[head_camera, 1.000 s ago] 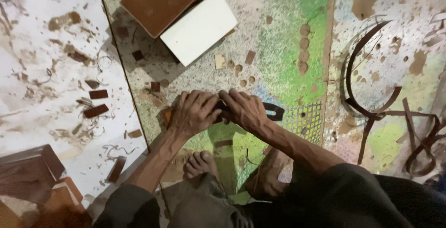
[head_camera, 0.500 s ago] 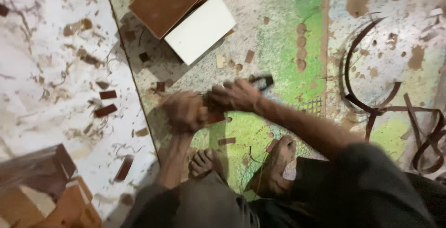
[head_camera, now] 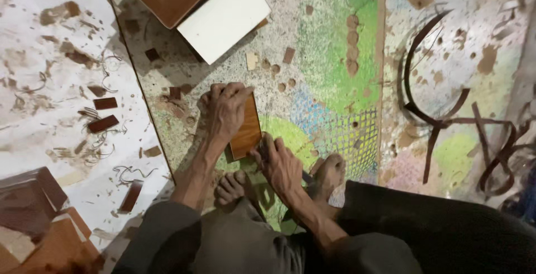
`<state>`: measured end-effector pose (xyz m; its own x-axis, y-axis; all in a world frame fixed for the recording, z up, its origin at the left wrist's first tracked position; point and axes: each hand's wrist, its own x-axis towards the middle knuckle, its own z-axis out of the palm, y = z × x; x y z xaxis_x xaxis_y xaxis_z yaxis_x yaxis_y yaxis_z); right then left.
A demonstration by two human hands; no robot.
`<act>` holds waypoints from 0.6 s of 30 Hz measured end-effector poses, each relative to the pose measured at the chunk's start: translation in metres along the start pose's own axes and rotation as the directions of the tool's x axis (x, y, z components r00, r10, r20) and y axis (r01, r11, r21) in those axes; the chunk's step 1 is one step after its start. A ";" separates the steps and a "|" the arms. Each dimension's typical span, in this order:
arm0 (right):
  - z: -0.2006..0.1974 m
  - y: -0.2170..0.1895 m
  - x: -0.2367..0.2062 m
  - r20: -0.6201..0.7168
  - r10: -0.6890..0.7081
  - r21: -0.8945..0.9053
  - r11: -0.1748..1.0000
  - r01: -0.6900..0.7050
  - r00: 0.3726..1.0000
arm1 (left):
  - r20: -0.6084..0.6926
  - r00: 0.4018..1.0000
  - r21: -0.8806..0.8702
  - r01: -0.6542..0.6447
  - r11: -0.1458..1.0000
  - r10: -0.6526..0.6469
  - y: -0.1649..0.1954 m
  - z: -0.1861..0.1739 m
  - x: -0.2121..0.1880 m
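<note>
**Trimming a wood piece on the floor**

Head view: L hand (head_camera: 224,109) lies flat on a small brown wood piece (head_camera: 246,127), fingers together, pinning it to the floor. R hand (head_camera: 277,162) is clenched at the piece's near edge around a dark tool (head_camera: 306,177), mostly hidden. Bare feet (head_camera: 329,170) sit just beside.

Risk, I'd judge: tool slips twd L fingers or toes; piece could skid on loose chips (head_camera: 282,78). Open floor lies ahead and to the right; boards (head_camera: 223,14) limit room up top.
</note>
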<state>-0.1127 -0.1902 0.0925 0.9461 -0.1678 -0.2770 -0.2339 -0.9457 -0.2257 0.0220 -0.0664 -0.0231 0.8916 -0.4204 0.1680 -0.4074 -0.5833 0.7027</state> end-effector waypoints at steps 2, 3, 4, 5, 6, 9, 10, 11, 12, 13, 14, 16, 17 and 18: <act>0.003 0.000 0.013 -0.161 -0.039 -0.034 0.999 0.034 0.986 | 0.023 1.000 0.014 0.000 1.000 0.000 0.001 -0.003 -0.007; 0.006 0.001 0.021 -0.110 -0.006 -0.001 1.000 0.006 0.994 | 0.055 0.998 -0.018 0.027 0.999 -0.026 0.002 -0.005 -0.010; 0.009 0.004 0.033 -0.077 0.014 0.027 1.000 -0.012 0.997 | 0.066 0.997 -0.046 0.044 0.998 -0.041 0.003 -0.004 -0.011; 0.013 0.008 0.047 -0.059 0.032 0.054 0.998 -0.029 0.998 | 0.051 0.998 -0.041 0.035 0.999 -0.033 0.003 -0.003 -0.011; 0.016 0.013 0.062 -0.013 0.057 0.068 0.996 -0.056 0.998 | 0.038 0.999 -0.040 0.029 0.999 -0.028 0.003 -0.001 -0.011; 0.018 0.023 0.104 0.068 0.008 0.015 1.000 -0.009 0.998 | 0.060 0.996 -0.038 0.075 0.996 -0.073 0.000 0.004 -0.006; 0.014 0.025 0.118 0.042 -0.093 -0.062 0.993 0.096 0.995 | 0.071 0.993 -0.033 0.097 0.995 -0.095 0.000 0.004 -0.004; 0.009 0.026 0.131 0.075 -0.190 -0.061 0.979 0.195 0.979 | 0.097 0.988 0.002 0.117 0.993 -0.117 0.000 0.002 -0.003; 0.002 0.027 0.145 0.104 -0.285 -0.059 0.955 0.292 0.953 | 0.119 0.983 0.035 0.135 0.990 -0.138 0.003 -0.003 0.001; -0.007 0.027 0.159 0.116 -0.381 -0.063 0.919 0.390 0.917 | 0.127 0.981 0.070 0.139 0.988 -0.147 0.005 -0.006 0.000; -0.014 0.024 0.172 0.098 -0.351 -0.057 0.932 0.357 0.931 | 0.100 0.983 0.064 0.150 0.987 -0.156 0.007 -0.011 0.002; -0.030 0.025 0.182 0.071 -0.281 -0.036 0.958 0.284 0.957 | 0.058 0.983 0.043 0.172 0.984 -0.174 0.019 -0.025 0.005; -0.036 0.030 0.182 -0.088 -0.117 0.220 0.966 0.134 0.989 | -0.019 0.997 0.150 0.077 0.986 -0.075 0.026 -0.033 0.006; -0.042 0.037 0.176 -0.184 0.081 0.487 0.873 0.019 0.980 | -0.079 0.997 0.264 -0.002 0.965 0.024 0.034 -0.042 0.004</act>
<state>0.0543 -0.2660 0.0746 0.9492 -0.2918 -0.1182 -0.2950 -0.6935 -0.6573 0.0196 -0.0588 0.0300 0.8946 -0.3780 0.2385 -0.4469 -0.7451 0.4952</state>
